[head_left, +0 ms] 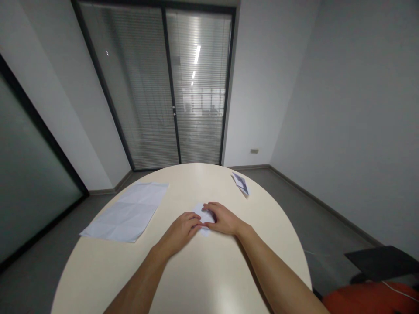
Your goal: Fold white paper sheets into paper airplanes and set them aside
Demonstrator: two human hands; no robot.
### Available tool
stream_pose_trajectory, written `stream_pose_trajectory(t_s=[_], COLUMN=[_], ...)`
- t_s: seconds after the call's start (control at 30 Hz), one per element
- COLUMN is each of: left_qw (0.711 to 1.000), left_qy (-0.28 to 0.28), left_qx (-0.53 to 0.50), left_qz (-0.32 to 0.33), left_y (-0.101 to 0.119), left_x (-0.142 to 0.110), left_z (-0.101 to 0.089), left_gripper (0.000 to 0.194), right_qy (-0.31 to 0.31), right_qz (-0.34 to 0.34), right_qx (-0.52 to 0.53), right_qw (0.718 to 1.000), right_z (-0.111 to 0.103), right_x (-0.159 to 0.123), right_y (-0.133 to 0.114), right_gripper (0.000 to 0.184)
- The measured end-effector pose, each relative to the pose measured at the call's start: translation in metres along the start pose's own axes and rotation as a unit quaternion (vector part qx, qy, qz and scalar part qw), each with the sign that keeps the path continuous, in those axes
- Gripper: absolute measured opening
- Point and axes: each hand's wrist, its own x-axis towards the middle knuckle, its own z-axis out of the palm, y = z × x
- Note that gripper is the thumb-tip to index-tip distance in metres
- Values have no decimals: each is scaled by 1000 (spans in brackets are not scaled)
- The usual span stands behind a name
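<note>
Between my two hands, on the round table, lies a small piece of folded white paper. My left hand presses its fingertips on the paper's left edge. From the other side my right hand curls round the paper, its thumb close to the left fingertips and its index finger at the far edge. Both hands cover part of the paper, so its exact folded shape is hidden.
On the left of the round cream table a large creased white sheet lies flat. A folded printed paper rests near the far right edge. An orange chair seat and a dark panel stand at the lower right.
</note>
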Motion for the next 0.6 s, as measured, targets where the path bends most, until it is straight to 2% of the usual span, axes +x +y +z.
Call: stream_pose_trajectory(t_s=[0.1, 0.23, 0.43, 0.6], left_qw=[1000, 997, 984, 976], left_qy=[-11, -9, -1, 10], left_qx=[5, 13, 66, 90], left_qz=[-12, -77, -165, -197], left_y=[3, 6, 5, 3], left_x=[1, 1, 3, 5], left_z=[-2, -4, -6, -5], left_gripper=[24, 26, 24, 23], right_qy=[8, 36, 16, 9], right_qz=[0, 4, 11, 22], right_qx=[9, 22, 5, 11], right_qw=[1000, 999, 1000, 1000], right_z=[-1, -4, -12, -10], right_x=[0, 2, 4, 3], right_y=[-1, -4, -14, -14], right_gripper=[51, 20, 39, 32])
